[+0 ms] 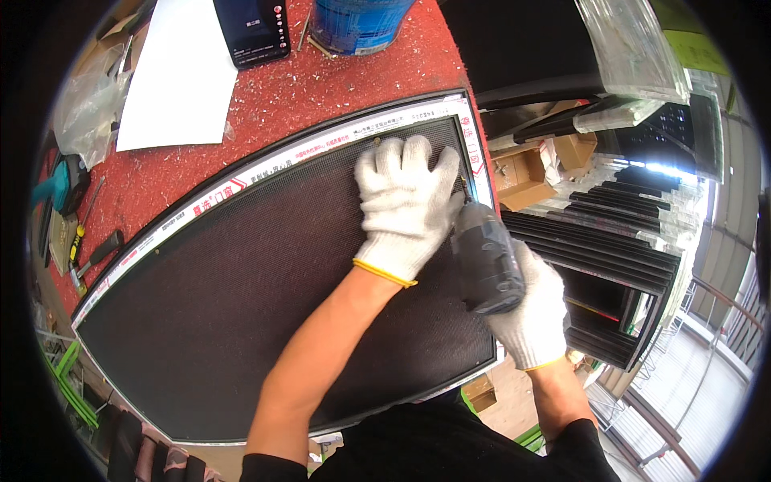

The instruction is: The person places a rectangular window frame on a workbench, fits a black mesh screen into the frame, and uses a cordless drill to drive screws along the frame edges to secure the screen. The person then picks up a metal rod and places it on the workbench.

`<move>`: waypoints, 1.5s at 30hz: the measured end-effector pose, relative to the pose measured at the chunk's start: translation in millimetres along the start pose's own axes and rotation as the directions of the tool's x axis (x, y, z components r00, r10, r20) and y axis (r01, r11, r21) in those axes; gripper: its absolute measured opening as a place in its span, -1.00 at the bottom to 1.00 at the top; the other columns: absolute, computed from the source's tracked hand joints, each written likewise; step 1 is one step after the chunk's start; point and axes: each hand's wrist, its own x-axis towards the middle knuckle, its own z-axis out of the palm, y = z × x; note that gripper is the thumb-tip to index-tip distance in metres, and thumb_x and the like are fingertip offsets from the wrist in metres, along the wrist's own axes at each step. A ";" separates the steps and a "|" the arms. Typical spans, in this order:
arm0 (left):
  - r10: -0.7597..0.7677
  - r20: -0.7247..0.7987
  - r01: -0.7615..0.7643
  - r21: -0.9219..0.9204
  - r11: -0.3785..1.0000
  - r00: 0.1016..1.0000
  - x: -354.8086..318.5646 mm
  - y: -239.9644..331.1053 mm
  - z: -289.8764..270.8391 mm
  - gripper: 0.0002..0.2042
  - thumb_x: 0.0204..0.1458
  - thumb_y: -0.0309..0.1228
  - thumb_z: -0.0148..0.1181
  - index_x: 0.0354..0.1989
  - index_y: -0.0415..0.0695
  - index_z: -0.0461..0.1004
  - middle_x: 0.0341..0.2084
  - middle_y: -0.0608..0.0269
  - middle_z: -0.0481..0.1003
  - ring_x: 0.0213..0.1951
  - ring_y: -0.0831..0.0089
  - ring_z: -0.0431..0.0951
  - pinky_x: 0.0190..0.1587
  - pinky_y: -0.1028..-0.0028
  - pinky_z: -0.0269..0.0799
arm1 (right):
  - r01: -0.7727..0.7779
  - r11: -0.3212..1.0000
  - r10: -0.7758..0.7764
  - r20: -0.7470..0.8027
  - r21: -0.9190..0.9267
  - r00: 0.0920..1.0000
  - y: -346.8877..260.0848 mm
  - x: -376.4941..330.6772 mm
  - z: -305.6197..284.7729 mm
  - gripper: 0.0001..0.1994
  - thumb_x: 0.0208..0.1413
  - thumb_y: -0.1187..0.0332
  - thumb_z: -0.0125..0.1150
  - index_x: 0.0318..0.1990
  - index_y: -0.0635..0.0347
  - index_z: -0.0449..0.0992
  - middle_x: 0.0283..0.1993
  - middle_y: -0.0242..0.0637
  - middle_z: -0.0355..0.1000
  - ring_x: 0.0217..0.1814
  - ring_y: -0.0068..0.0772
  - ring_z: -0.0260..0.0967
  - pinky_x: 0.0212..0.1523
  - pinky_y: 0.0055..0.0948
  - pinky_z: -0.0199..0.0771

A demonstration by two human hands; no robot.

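Here, pressing flat on the dark mesh (265,297) with the left hand (404,205) — fingers spread, holding nothing, just pushing down near the frame (241,183) corner. Gripping a black drill (487,259) tight in the right hand (534,309), bit tip down at the frame's right edge, just beside the left thumb. Resting on the red table (273,96), the whole screen, near edge close to the body. Could slip off the screw — then scratch the frame, poke the mesh, or jab the glove, so close. Could tilt too, and drive the screw in crooked. Could shift the screen if the flat hand lets up. Loose screws and a screwdriver (96,255) lying off to the left, well apart.
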 end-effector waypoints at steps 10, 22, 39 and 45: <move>0.055 0.151 -0.059 0.017 0.998 0.987 13.9 -45.9 -21.5 -0.25 -0.32 0.20 0.75 0.18 0.36 0.72 0.37 -0.07 0.42 0.41 -0.14 0.34 0.55 -0.33 0.03 | -0.081 0.984 0.092 0.066 -0.156 0.994 -23.8 11.0 -6.2 -0.54 0.00 0.18 0.67 -0.02 0.18 0.62 -0.22 0.04 0.65 -0.16 0.23 0.67 -0.07 0.05 0.68; 0.024 0.173 -0.020 -0.022 1.000 0.985 17.6 -43.1 -24.1 -0.30 -0.34 0.15 0.75 0.09 0.27 0.76 0.28 -0.05 0.44 0.32 -0.08 0.39 0.51 -0.26 0.12 | -0.064 0.990 0.081 0.126 -0.129 0.989 -26.0 31.9 -31.6 -0.71 0.12 0.24 0.57 -0.16 0.25 0.67 -0.34 0.08 0.65 -0.25 0.23 0.70 -0.18 -0.11 0.68; 0.000 0.157 -0.002 0.013 1.000 0.988 16.5 -41.4 -20.0 -0.33 -0.33 0.19 0.75 0.06 0.36 0.76 0.29 -0.02 0.43 0.38 -0.08 0.34 0.55 -0.28 0.07 | -0.057 0.990 0.073 0.133 -0.126 0.988 -13.7 32.4 -32.1 -0.73 0.10 0.34 0.54 -0.11 0.30 0.69 -0.34 0.07 0.66 -0.25 0.21 0.70 -0.16 -0.15 0.68; -0.003 0.156 -0.002 0.027 1.000 0.988 15.9 -41.1 -19.7 -0.34 -0.31 0.21 0.75 0.07 0.37 0.76 0.30 0.02 0.44 0.38 -0.05 0.34 0.55 -0.28 0.06 | -0.104 0.983 0.132 0.182 -0.152 0.974 -18.6 42.4 -38.2 -0.73 0.08 0.36 0.53 -0.10 0.30 0.71 -0.31 0.09 0.67 -0.23 0.21 0.72 -0.14 -0.15 0.70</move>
